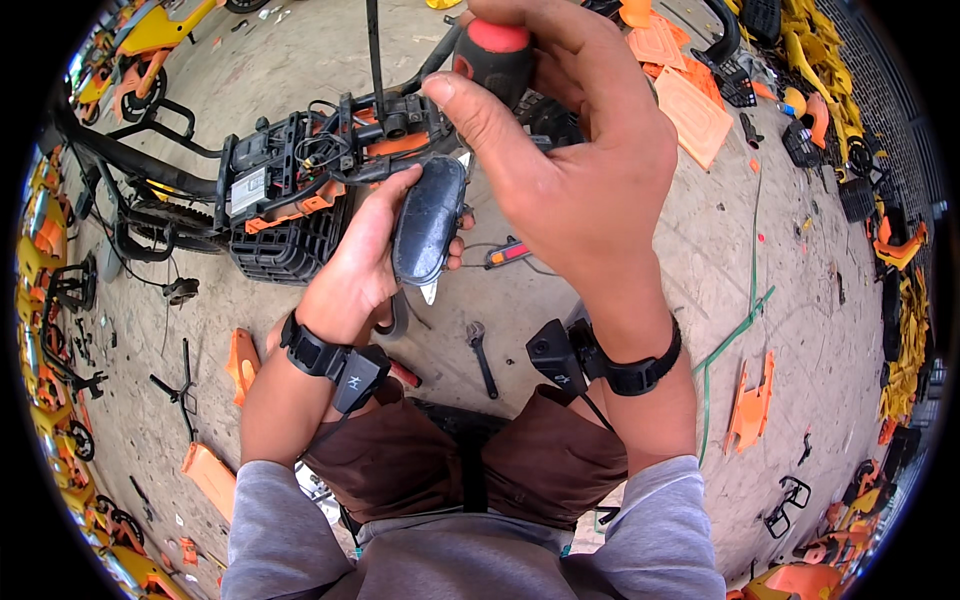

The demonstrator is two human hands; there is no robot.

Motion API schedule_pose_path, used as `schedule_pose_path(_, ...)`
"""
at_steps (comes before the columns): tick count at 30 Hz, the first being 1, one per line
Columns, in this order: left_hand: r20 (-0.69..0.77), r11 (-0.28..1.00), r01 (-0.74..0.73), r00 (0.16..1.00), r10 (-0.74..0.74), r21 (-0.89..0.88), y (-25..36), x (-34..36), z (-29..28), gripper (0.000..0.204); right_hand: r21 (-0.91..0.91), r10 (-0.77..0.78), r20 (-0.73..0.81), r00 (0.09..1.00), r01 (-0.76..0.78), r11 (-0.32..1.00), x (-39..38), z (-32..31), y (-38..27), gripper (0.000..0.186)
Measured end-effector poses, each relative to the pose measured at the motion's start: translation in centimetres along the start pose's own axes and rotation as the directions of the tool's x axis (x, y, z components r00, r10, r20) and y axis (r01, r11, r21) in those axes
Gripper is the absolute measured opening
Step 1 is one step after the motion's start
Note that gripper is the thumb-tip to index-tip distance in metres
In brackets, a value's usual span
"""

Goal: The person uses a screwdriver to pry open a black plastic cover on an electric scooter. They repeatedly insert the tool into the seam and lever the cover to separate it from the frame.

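Note:
In the middle of the head view, my left hand (pixel 375 240) is closed around a black rounded oblong part (pixel 430 220) with pale, thin edges showing at both ends. Above and right of it, my right hand (pixel 580 180) is raised, gripping a screwdriver's black handle (pixel 488 75) with a red cap; the blade is out of sight. Behind my left hand lies a partly dismantled bike frame (pixel 150 170) with wiring, orange pieces and a black crate-like housing (pixel 280 258). An orange-and-black tool or part (pixel 508 253) sits just right of my left hand.
An adjustable wrench (pixel 481 360) lies on the concrete floor (pixel 780 330) below my hands. Orange panels (pixel 690 110) lie at upper right, more pieces (pixel 750 400) at right and left. A green strap (pixel 730 340) runs along the right. Heaps of yellow and black bike parts (pixel 45 400) line both sides.

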State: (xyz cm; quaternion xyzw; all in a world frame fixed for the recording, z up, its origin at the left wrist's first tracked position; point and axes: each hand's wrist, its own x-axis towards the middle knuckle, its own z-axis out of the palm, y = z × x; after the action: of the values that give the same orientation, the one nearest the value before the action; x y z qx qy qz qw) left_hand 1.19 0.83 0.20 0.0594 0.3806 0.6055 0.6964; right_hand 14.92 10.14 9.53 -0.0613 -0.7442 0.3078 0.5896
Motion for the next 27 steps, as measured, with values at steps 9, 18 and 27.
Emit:
schedule_pose_path(9, -0.038, 1.0, 0.011, 0.999, -0.01, 0.02, 0.2, 0.0, -0.1, 0.045, 0.047, -0.016, -0.055, 0.998, 0.018, 0.999, -0.1, 0.5, 0.1, 0.032)
schedule_pose_path(18, -0.005, 0.998, -0.001, 1.0, 0.002, 0.062, 0.4, 0.0, -0.8, 0.046, 0.062, 0.053, 0.122, 0.991, -0.061, 0.996, -0.2, -0.2, -0.2, 0.041)
schedule_pose_path(27, -0.005, 0.998, 0.03, 1.0, -0.029, 0.05, 0.2, 0.3, -1.1, 0.045, 0.094, 0.091, -0.012, 0.996, -0.09, 0.992, -0.5, 0.7, -0.5, 0.038)
